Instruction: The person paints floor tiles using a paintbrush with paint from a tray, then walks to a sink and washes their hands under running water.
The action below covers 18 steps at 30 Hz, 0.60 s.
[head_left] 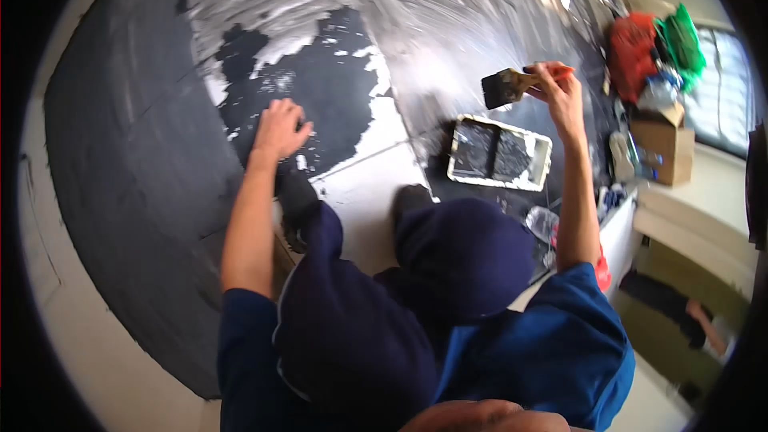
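My right hand [558, 94] grips a paintbrush [506, 88] by its wooden handle, which has an orange end. Dark paint covers its bristles, held above the far edge of a pale rectangular tray [544, 162] with dark, wet paint inside. My left hand [282, 128] rests with fingers apart on or just over the dark painted patch [336, 80], holding nothing. White unpainted surface [364, 184] borders that patch near my feet. Farther off, the surface shows grey, shiny streaks.
A cardboard box [672, 148], a red bag [632, 52] and a green bag [682, 44] stand at the right. A clear plastic container [542, 224] lies below the tray. Another person [700, 316] is partly visible at the lower right.
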### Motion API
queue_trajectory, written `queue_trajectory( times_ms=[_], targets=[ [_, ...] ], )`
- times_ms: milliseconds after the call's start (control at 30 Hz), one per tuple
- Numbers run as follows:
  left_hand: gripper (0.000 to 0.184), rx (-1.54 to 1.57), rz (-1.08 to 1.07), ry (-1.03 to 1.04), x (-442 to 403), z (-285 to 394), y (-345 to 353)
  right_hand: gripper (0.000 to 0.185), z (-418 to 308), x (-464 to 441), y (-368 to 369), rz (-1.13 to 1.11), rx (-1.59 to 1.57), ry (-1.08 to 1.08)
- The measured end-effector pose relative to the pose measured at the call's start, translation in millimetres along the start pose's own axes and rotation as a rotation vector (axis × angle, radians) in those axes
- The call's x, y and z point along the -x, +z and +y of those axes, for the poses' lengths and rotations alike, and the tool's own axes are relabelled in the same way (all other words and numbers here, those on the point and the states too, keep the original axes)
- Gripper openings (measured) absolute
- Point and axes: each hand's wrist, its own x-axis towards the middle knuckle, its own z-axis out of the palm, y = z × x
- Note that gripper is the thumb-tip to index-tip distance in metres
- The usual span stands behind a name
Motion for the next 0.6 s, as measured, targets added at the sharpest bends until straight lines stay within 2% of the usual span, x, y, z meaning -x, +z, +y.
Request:
queue_trajectory(
  times_ms=[67, 100, 167, 200, 267, 333, 400, 433, 467, 500, 533, 600],
  targets=[
    [0.036, -0.047, -0.335, -0.086, -11.5, -5.9, -36.9, 0.025, 24.7, 46.5, -23.3, 0.078, 0.062, 0.147],
    [0.045, -0.048, -0.518, -0.218, -21.3, -6.0, -60.9, 0.024, 36.9, 65.1, -28.0, 0.040, 0.078, 0.160],
    [0.053, -0.180, -0.635, -0.348, -35.0, -1.9, -116.9, 0.022, 71.2, 88.8, -27.0, -0.037, 0.159, 0.138],
    [0.053, -0.224, -0.616, -0.361, -42.1, -4.1, -143.0, 0.021, 84.7, 96.2, -22.8, -0.067, 0.223, 0.104],
    [0.048, -0.290, -0.328, -0.252, -40.1, 20.0, -205.0, 0.017, 100.4, 102.3, -7.0, -0.054, 0.324, 0.104],
    [0.039, -0.363, -0.005, -0.021, -32.5, 37.9, -251.9, 0.016, 128.6, 103.4, 10.9, 0.009, 0.072, 0.048],
    [0.033, -0.291, 0.025, 0.027, -27.1, 72.3, -299.1, 0.014, 140.3, 108.6, 23.7, -0.051, 0.012, -0.058],
    [0.030, -0.251, 0.023, 0.061, -21.8, 88.3, -317.2, 0.014, 135.8, 116.0, 29.8, -0.091, -0.021, 0.000],
    [0.029, -0.220, 0.019, 0.049, -26.0, 75.8, -326.5, 0.013, 130.5, 127.2, 35.1, -0.124, -0.055, 0.056],
    [0.028, -0.215, 0.002, -0.003, -22.9, 86.9, -337.2, 0.013, 133.7, 137.0, 36.7, -0.151, -0.039, 0.015],
    [0.028, -0.209, -0.017, -0.054, -20.3, 97.1, -343.4, 0.013, 136.8, 143.3, 31.8, -0.175, 0.063, 0.060],
    [0.028, -0.259, 0.082, 0.038, -13.1, 81.3, -334.6, 0.010, 137.8, 152.7, 21.1, -0.138, 0.096, 0.130]
  ],
)
